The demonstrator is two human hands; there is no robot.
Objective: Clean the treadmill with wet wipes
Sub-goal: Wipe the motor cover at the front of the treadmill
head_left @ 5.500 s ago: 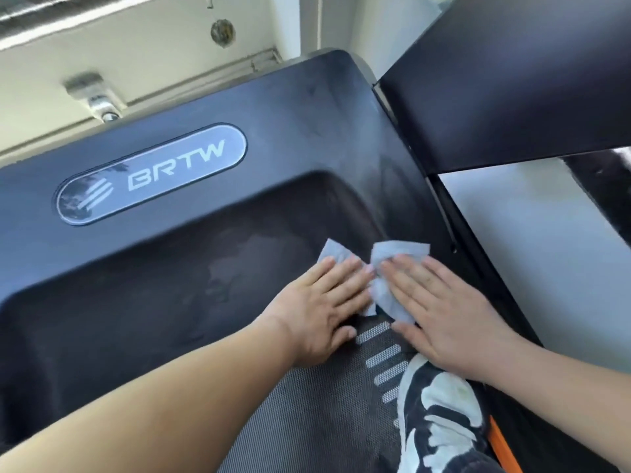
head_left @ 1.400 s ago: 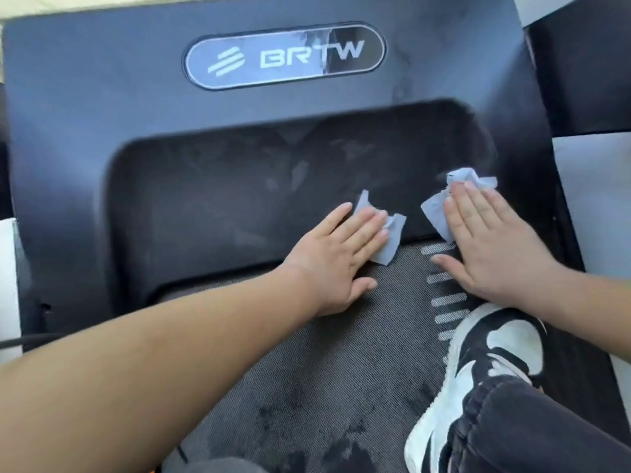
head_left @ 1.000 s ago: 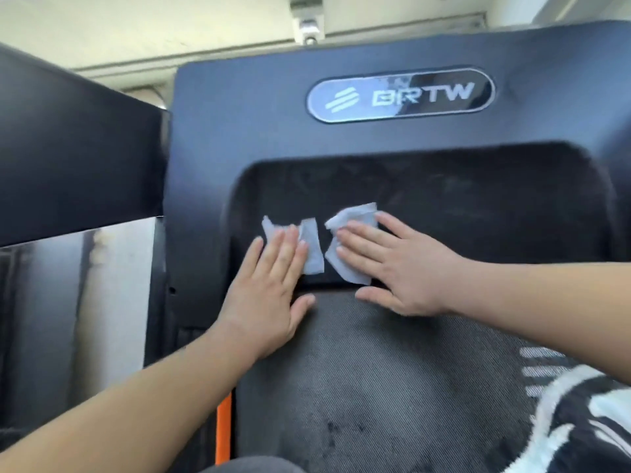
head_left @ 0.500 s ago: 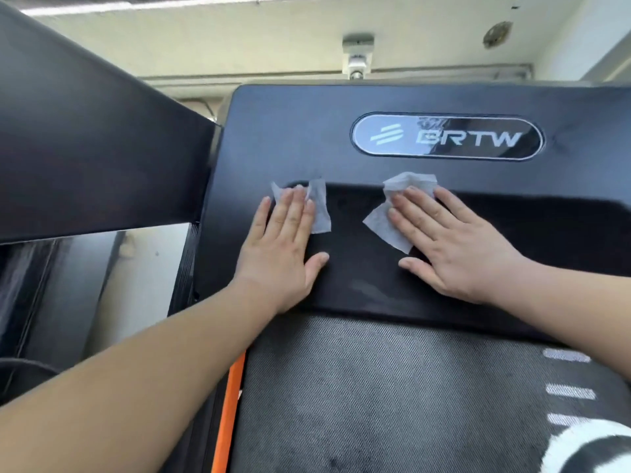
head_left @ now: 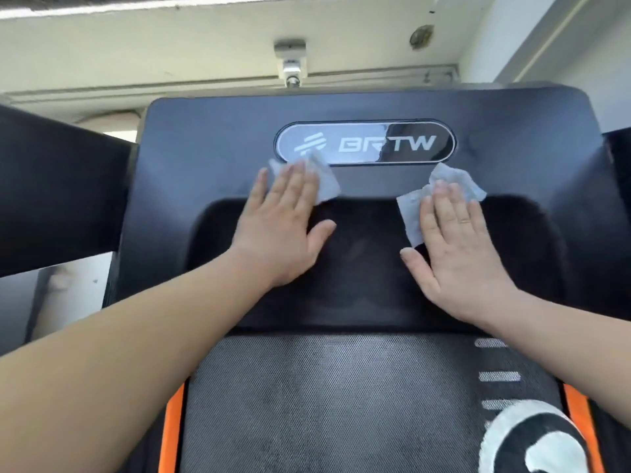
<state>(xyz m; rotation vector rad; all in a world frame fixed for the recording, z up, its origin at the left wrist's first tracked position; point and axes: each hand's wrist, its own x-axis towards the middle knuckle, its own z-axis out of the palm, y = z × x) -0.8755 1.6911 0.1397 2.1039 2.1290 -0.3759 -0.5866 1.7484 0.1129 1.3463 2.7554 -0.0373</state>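
Grip, left hand (head_left: 280, 230), head view: we see the fingers straight and flat, close together and pointing to 12 o'clock. It clamps nothing. The palm presses the left wipe (head_left: 326, 184) onto the hood (head_left: 211, 138).
Grip, right hand (head_left: 457, 254): likewise spread flat with the thumb out toward 9 o'clock, pressing the right wipe (head_left: 411, 216) rather than pinching it.
Left wipe: it sticks out from under the fingertips at 12 to 1 o'clock and touches the lower left end of the logo plate (head_left: 403, 143).
Right wipe: crumpled, it shows at 11 and 12 o'clock of its hand, just below the plate's right end and apart from it.
Treadmill (head_left: 529, 138): its black hood fills our middle view. The grey belt (head_left: 327, 404) runs toward 6 o'clock, and a shoe (head_left: 532, 442) sits on it at 5 o'clock.
Step in hand: we judge this to be wiping the hood where its recessed slope meets the flat top, both hands working side by side.
Next move: we reckon the flat top and the glossy plate call for firm palm pressure. The wipes should be kept from bunching, and the far corners at 10 and 2 o'clock look untouched.
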